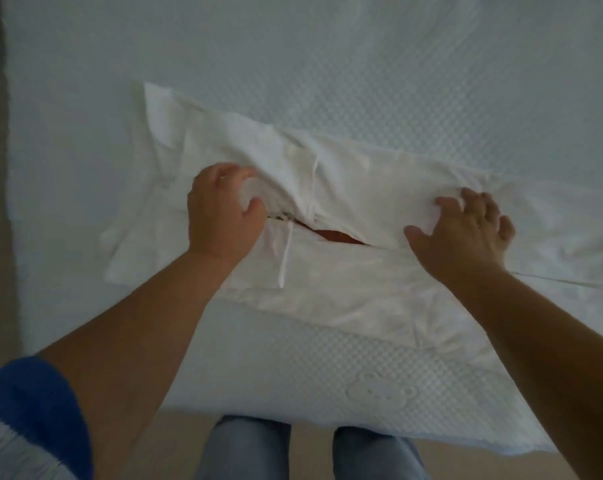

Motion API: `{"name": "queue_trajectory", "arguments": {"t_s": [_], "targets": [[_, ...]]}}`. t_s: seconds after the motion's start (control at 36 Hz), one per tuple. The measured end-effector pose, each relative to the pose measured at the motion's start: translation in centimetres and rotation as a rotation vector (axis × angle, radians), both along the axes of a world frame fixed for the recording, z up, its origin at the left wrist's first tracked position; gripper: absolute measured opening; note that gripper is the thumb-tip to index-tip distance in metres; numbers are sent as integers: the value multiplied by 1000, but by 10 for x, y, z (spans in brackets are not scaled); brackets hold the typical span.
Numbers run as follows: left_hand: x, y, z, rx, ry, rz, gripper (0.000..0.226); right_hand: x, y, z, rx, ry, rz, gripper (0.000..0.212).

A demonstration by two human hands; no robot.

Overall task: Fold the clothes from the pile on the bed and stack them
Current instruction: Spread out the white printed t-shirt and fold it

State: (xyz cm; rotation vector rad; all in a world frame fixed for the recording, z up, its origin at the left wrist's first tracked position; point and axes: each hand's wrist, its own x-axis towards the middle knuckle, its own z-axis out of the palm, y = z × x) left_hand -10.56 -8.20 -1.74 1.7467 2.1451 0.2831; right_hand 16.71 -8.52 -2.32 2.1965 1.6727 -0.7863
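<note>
Seen from above, a white garment (345,188) lies spread across a white textured bed (397,81) — thin, creased cloth, partly folded over itself. A gap between its layers shows a sliver of red (334,235). A thin tie (284,261) hangs near the middle. The left hand (224,209) pinches a fold of cloth with curled fingers. The right hand (462,230) presses the cloth, fingers spread and bent, bunching it — both near the garment's middle.
</note>
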Motion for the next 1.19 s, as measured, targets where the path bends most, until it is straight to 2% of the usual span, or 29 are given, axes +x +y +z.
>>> {"name": "queue_trajectory", "arguments": {"t_s": [0.08, 0.14, 0.19, 0.25, 0.28, 0.39, 0.47, 0.53, 0.58, 0.64, 0.69, 0.78, 0.83, 0.86, 0.92, 0.97, 1.0, 1.06, 1.08, 1.14, 1.19], "targets": [[-52, -1, -4, -58, 25, 308, 47, -57, 17, 15, 78, 189, -15, 59], [-77, 4, -8, -165, -52, 555, 56, -94, 24, 21, 122, 255, 60, 58], [-93, 10, -13, -298, -235, 713, 54, -125, 25, 20, 169, 256, 191, 56], [-101, 16, -15, -314, -454, 776, 42, -147, 24, 14, 158, 209, 303, 53], [-103, 19, -15, -300, -498, 786, 37, -155, 23, 10, 124, 190, 297, 52], [-108, 26, -21, -310, -360, 616, 25, -167, 25, 2, -51, 213, -66, 69], [-111, 25, -21, -262, -331, 531, 20, -168, 32, -1, -99, 221, -293, 69], [-115, 25, -19, -210, -391, 549, 13, -167, 35, 0, -122, 220, -350, 61], [-120, 26, -12, -177, -459, 548, 22, -165, 37, 1, -133, 339, -454, 44], [-126, 27, -3, -157, -647, 569, 21, -164, 43, 8, -165, 461, -598, 22], [-133, 27, 5, -163, -785, 572, 13, -159, 52, 13, -175, 495, -599, 14], [-144, 25, 4, -207, -769, 527, 10, -153, 61, 17, -209, 590, -549, 16], [-148, 21, -3, -247, -654, 482, 18, -152, 62, 16, -248, 641, -525, 17], [-149, 18, -8, -275, -544, 423, 20, -153, 59, 14, -264, 603, -478, 19], [-148, 9, -17, -315, -308, 273, 13, -154, 53, 9, -280, 436, -267, 25], [-146, 3, -22, -304, -202, 195, 13, -157, 48, 3, -271, 294, -95, 27], [-145, 1, -23, -295, -203, 183, 18, -157, 48, 1, -286, 297, -106, 26], [-141, 1, -22, -265, -237, 199, 37, -159, 51, 1, -330, 413, -273, 23], [-140, 2, -21, -232, -253, 218, 39, -161, 54, 2, -338, 452, -346, 23], [-137, 6, -19, -180, -283, 254, 26, -165, 62, 2, -300, 508, -485, 29], [-132, 12, -20, -194, -328, 287, 28, -170, 68, 3, -242, 559, -584, 25]]}}
